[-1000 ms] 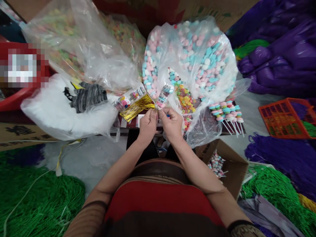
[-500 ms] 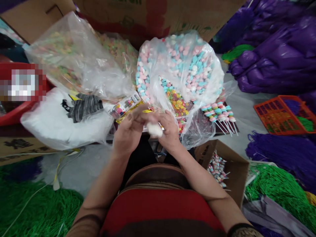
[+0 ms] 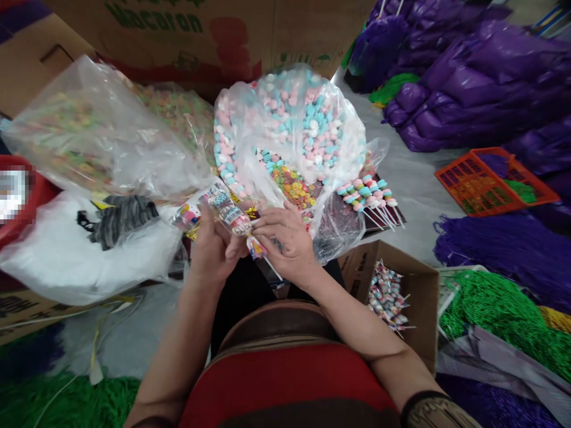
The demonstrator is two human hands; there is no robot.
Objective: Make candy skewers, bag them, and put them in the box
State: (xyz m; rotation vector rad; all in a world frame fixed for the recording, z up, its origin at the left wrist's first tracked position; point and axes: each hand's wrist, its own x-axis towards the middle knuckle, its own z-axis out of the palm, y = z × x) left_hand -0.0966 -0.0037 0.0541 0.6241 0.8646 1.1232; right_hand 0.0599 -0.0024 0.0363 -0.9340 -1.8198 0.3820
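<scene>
A marshmallow lollipop [image 3: 234, 215] in a printed clear wrapper slants between my two hands, its white stick pointing down to the right. My left hand [image 3: 213, 246] cradles the wrapped candy end, thumb and fingers bent around its lower side. With bent fingers, my right hand [image 3: 288, 238] grips the gathered wrapper neck beside the stick. Printed wrappers [image 3: 190, 214] lie just beyond my left fingers, with gold twist ties [image 3: 252, 212] nearby. Past my right hand are loose ring-shaped gummies [image 3: 294, 187] in an opened plastic bag.
A large bag of pastel marshmallows [image 3: 289, 119] stands behind my hands. Unwrapped marshmallow sticks [image 3: 369, 195] lie at the right table edge, above a cardboard box [image 3: 422, 309] of wrapped lollipops. A grey striped cloth [image 3: 129, 221] rests on a white bag [image 3: 89, 267] at left.
The view has shifted to the right. Something white and blurred was between my hands; now a wrapped lollipop shows there, with my right hand at its neck.
</scene>
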